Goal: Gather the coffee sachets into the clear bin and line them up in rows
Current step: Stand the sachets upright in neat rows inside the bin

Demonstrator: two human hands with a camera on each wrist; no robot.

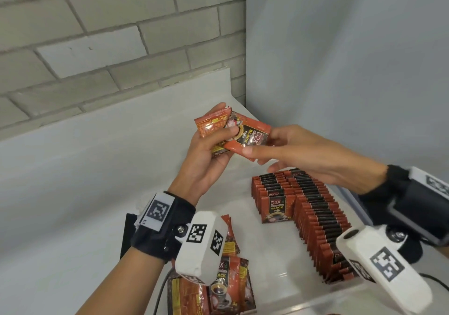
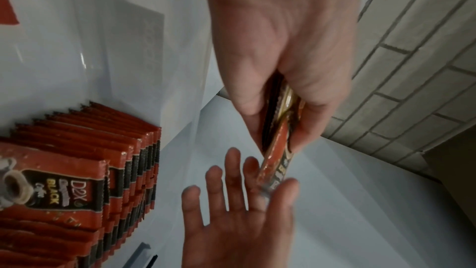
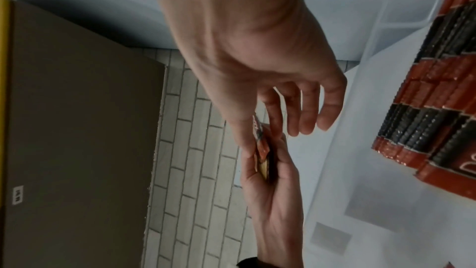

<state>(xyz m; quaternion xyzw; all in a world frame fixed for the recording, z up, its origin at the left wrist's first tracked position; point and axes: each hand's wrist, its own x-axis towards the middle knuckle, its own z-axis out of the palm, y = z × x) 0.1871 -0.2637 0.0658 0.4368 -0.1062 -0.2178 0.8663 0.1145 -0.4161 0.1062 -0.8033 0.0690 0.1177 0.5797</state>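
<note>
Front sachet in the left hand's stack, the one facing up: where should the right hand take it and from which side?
Take the front sachet by its free near-right edge, coming from the right. The left hand grips the stack with its thumb across the sachet's left part, so only the right end sticks out. It is flat and thin: pinch it thumb on top, fingers beneath, as the right hand is placed, then slide it rightward.

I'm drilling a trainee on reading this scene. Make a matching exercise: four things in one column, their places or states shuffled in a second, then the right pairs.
Things:
1. left hand
2. right hand
3. rowed sachets
4. loose sachets

Places or states:
A. standing on edge in the clear bin
B. lying flat on the table, near the left wrist
C. grips a small stack of sachets
D. pinches the corner of the front sachet

Pairs: 1-C, 2-D, 3-A, 4-B
</note>
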